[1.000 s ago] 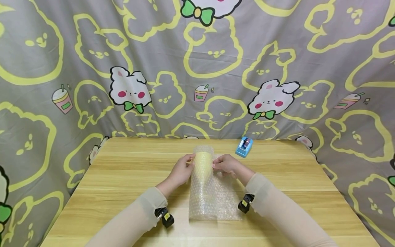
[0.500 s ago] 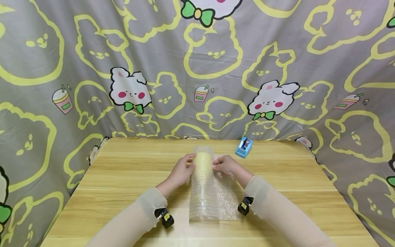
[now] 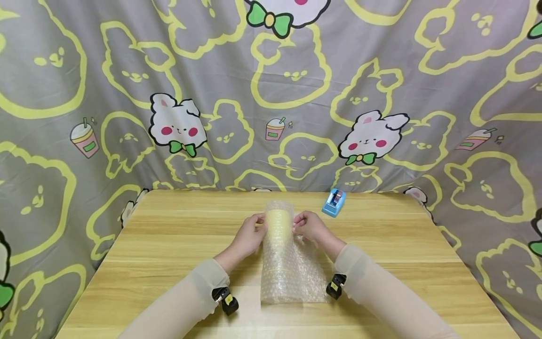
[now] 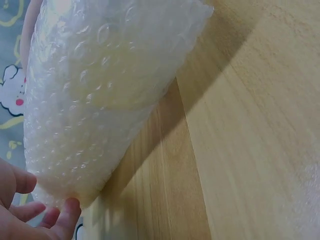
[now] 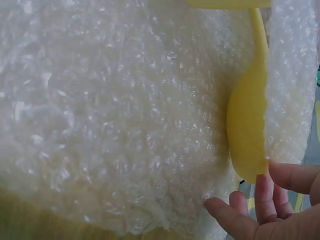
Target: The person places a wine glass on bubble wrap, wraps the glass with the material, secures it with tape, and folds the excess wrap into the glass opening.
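A yellow goblet (image 5: 247, 117), with rounded bowl, thin stem and flat foot, lies inside clear bubble wrap (image 3: 275, 278). Its bowl points to the table's far side, and it shows only dimly through the plastic in the head view. My left hand (image 3: 250, 234) holds the roll's far left side, thumb and fingers around the wrapped end (image 4: 75, 185). On the other side my right hand (image 3: 311, 226) pinches the upper layer's edge beside the goblet's rim, fingertips (image 5: 264, 182) against the rim. The wrap's loose part spreads to the right beneath my right wrist.
A blue tape dispenser (image 3: 334, 202) stands at the back right of the wooden table (image 3: 169, 212). Behind the far edge hangs a grey patterned curtain (image 3: 237, 84). Black wrist cameras (image 3: 229, 301) hang under both sleeves.
Both hands keep their places at the roll's far end. My right hand shifts very slightly, and the loose wrap's near right corner draws a little to the left.
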A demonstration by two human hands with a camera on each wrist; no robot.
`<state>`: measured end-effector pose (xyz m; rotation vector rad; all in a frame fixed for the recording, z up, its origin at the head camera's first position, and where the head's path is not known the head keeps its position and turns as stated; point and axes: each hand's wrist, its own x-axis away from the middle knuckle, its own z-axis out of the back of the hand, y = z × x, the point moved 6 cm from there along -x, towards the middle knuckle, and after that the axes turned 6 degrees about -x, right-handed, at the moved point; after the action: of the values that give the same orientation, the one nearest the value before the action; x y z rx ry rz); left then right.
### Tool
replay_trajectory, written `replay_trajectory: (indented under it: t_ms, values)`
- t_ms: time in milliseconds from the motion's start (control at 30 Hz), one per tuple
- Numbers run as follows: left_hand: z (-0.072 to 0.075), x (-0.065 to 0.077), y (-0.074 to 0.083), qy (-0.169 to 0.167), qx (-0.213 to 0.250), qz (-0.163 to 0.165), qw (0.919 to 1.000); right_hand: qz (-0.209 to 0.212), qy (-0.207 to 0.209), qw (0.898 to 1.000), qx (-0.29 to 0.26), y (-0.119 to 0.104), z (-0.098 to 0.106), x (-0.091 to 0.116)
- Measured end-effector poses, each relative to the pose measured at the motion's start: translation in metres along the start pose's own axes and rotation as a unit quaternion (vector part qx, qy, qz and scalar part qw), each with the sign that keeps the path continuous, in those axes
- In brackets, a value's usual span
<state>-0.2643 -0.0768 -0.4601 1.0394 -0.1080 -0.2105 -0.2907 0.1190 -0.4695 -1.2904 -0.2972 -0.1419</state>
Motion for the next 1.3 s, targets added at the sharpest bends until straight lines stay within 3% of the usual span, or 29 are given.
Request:
replay_trajectory:
  t_ms: [267,900,1133,1300]
  values:
    - [-0.0009,0.0013,0.0006,-0.002,0.007,0.001,1.0000,0.013,0.002,1.000,-0.002,-0.0039,-0.0004,0.0046]
    - [-0.0035,-0.0018,-0.0026,0.000,0.024,0.003,0.9997,-0.012,0.040,0.999,-0.008,0.0013,0.0001,0.0038]
    - [-0.0044,-0.0022,-0.0010,0.000,0.016,-0.002,0.9999,-0.032,0.032,0.998,-0.036,0.0018,-0.0004,0.0037]
    - [-0.0044,-0.0007,0.0029,0.002,0.011,-0.007,0.9999,-0.038,0.021,0.999,-0.015,0.0021,-0.0023,0.0037]
